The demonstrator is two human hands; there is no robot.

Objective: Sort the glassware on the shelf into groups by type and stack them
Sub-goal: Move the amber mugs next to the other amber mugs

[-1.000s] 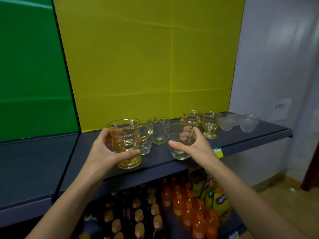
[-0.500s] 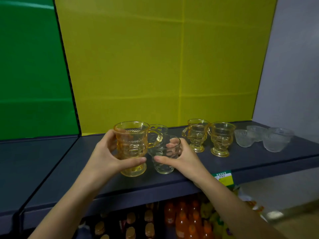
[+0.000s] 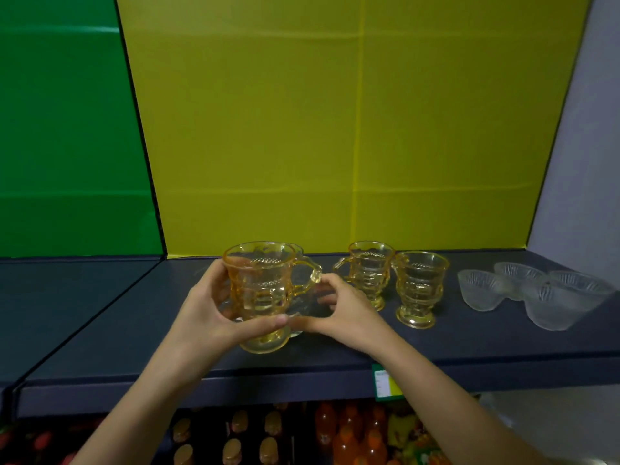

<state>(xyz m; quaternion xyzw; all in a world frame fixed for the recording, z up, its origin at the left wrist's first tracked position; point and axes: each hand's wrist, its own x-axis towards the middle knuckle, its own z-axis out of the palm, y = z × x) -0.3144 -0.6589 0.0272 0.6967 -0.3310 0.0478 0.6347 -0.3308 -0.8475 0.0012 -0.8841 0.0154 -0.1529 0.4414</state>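
The left hand (image 3: 204,313) grips an amber handled mug (image 3: 265,290) just above the shelf (image 3: 100,330) front, while the right hand (image 3: 342,317) wraps a clear glass (image 3: 307,305) right behind it. Sorting looks only partly done: two matching amber mugs (image 3: 396,280) stand together to the right, three frosted bowls (image 3: 536,293) cluster beyond, unstacked. The glass is ribbed, footed and see-through.

Green panel (image 3: 60,129) beside yellow panel (image 3: 335,129), grey wall (image 3: 590,146) right

Both forearms and hands are bare, with no sleeves or jewellery.
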